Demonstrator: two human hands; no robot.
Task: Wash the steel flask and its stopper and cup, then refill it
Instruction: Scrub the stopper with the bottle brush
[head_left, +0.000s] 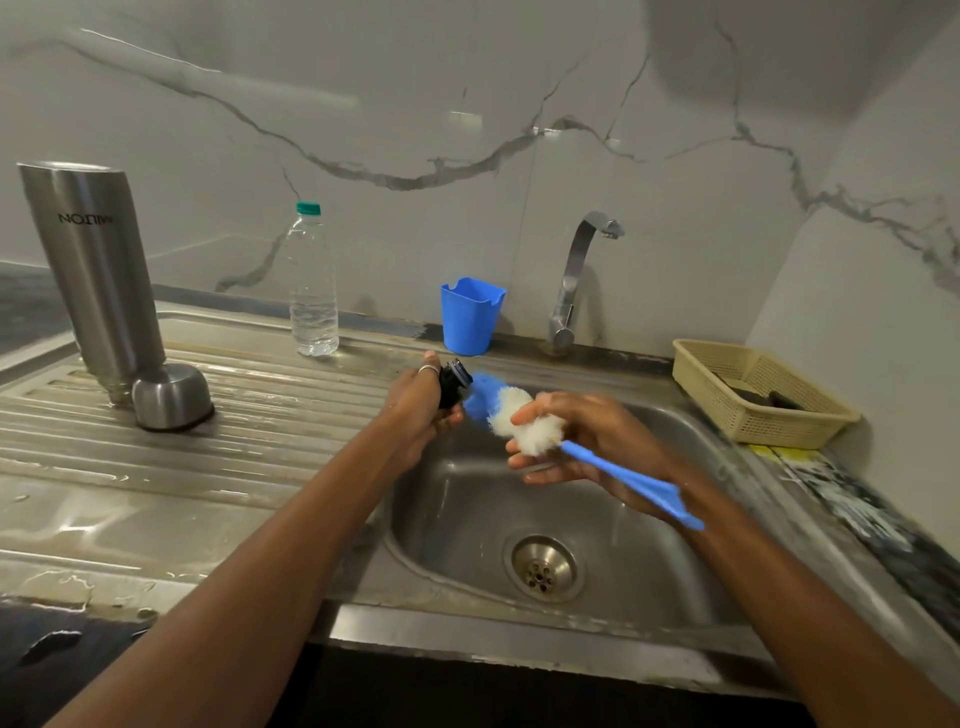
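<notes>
Stopper (453, 387) is in my left hand (418, 410), fingers curled round it, held over the left edge of the sink (467, 499). My right hand (597, 431) grips the blue brush (623, 478) up by its white bristles, just beside the stopper, all a bit blurred. The steel flask (98, 270) stands upside down on the draining board (260, 415) off to the left, with the cup (171, 397) mouth-down right beside it. Water bottle (313, 291), blue tub (470, 317) and tap (571, 280) are along the back wall.
</notes>
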